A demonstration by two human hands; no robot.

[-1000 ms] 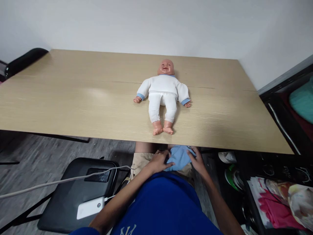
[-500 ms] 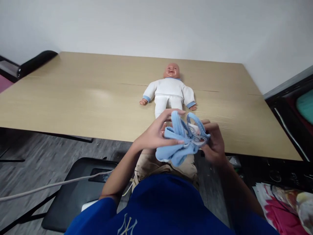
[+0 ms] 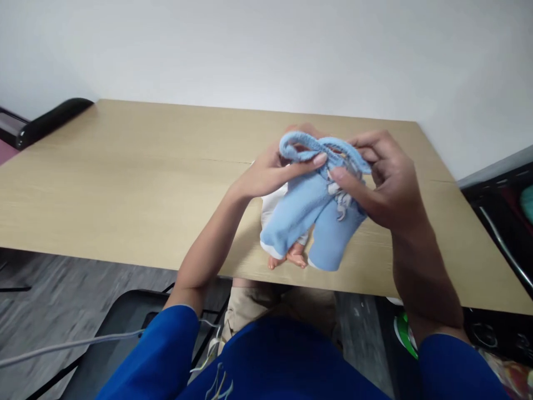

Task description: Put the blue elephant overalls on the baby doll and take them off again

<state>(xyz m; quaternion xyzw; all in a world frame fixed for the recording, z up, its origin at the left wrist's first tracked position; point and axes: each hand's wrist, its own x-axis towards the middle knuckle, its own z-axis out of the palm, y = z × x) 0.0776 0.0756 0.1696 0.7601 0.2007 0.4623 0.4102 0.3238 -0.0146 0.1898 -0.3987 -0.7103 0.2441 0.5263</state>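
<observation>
above the table, at centre, your left hand and right hand each pinch the waistband of the light-blue baby trousers; their long axis runs 12 to 6, legs hanging at 6 over the doll.

Single head-worn view, high, facing forward and down, close over near table edge

Two hands showed, one left hand and one right hand; one trousers, one doll, one table, one cable.
</observation>
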